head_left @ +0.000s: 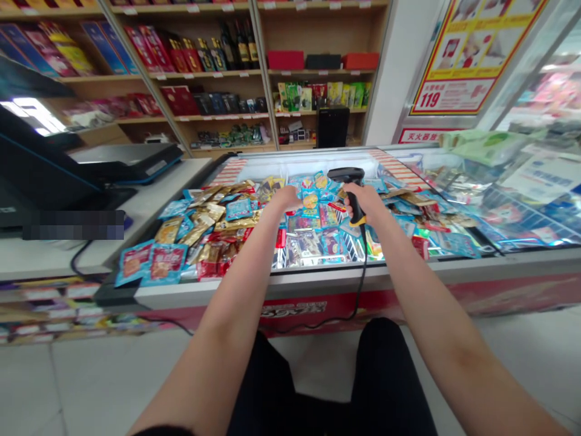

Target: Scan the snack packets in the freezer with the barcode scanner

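My right hand (363,201) is wrapped round the grip of a black and yellow barcode scanner (345,174). The scanner's head points to the left, and its black cord (364,260) hangs down over the front of the chest freezer. Just left of it, my left hand (285,198) pinches the edge of a small blue snack packet (310,203) with a yellow picture on it. Both hands are above the freezer's opening. Below them, a white wire basket (313,260) holds flat colourful packets. Gold, red and blue packets (204,224) lie heaped to the left.
The chest freezer (181,297) spans the front, with more packets (422,212) heaped on its right. A counter at left bears a scale (131,160) and a dark monitor (31,157). Plastic bags (481,148) lie on the far right. Shelves (209,72) of boxes and bottles stand behind.
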Demonstrator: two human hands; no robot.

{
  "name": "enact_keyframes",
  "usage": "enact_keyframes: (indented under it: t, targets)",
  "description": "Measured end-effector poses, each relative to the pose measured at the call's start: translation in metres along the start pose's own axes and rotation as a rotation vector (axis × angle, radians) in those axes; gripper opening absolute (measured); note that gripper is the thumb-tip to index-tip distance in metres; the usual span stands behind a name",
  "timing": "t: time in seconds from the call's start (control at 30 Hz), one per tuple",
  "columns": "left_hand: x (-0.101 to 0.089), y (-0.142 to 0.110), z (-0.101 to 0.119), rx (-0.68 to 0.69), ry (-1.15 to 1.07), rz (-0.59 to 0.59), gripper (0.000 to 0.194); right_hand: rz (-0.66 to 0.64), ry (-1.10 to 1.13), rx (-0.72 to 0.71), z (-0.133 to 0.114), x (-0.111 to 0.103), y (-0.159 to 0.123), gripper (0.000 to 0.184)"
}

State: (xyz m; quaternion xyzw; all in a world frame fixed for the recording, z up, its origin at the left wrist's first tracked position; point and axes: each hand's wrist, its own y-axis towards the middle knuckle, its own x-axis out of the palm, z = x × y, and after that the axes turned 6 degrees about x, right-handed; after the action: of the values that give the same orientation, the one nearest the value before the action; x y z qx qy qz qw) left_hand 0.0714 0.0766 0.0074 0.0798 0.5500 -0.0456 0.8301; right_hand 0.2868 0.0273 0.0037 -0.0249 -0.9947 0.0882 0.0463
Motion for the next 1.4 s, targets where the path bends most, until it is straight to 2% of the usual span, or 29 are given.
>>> enact_keyframes:
  t: [0.07,0.17,0.33,0.47,0.63,0.8,0.97,1.13,1.3,1.4]
  targets:
    - [-0.014,-0.004,-0.018,-0.031,0.015,-0.052,0.04,-0.022,-0.035,0.004,0.002,0.013,0.007,0.02]
    - [-0.026,-0.008,-0.04,-0.028,0.013,-0.104,0.049,-0.046,-0.074,0.016,0.004,0.03,0.016,0.022]
    - [-0.022,-0.004,-0.057,-0.049,0.073,-0.128,0.064,-0.045,-0.108,0.025,0.004,0.048,0.026,0.023]
    - [-0.006,0.006,-0.054,-0.023,0.137,-0.041,0.069,-0.057,-0.136,0.013,0.005,0.053,0.034,0.025]
    - [0.016,0.021,-0.044,-0.031,0.159,0.213,0.07,-0.055,-0.136,-0.006,0.01,0.052,0.041,0.025]
    - [0.019,0.028,-0.048,-0.071,-0.092,0.284,0.055,-0.055,-0.166,0.004,0.011,0.05,0.038,0.025]
    - [0.018,0.029,-0.055,-0.144,-0.39,0.364,0.054,-0.085,-0.19,-0.025,0.009,0.048,0.034,0.028]
    - [0.023,0.036,-0.056,-0.272,-0.682,0.452,0.028,-0.131,-0.186,-0.072,0.01,0.046,0.032,0.022]
    - [0.028,0.042,-0.057,-0.201,-0.845,0.645,0.026,-0.17,-0.214,-0.091,0.011,0.044,0.031,0.016]
    - [0.03,0.044,-0.059,-0.135,-0.879,0.697,0.026,-0.193,-0.247,-0.09,0.011,0.045,0.028,0.014]
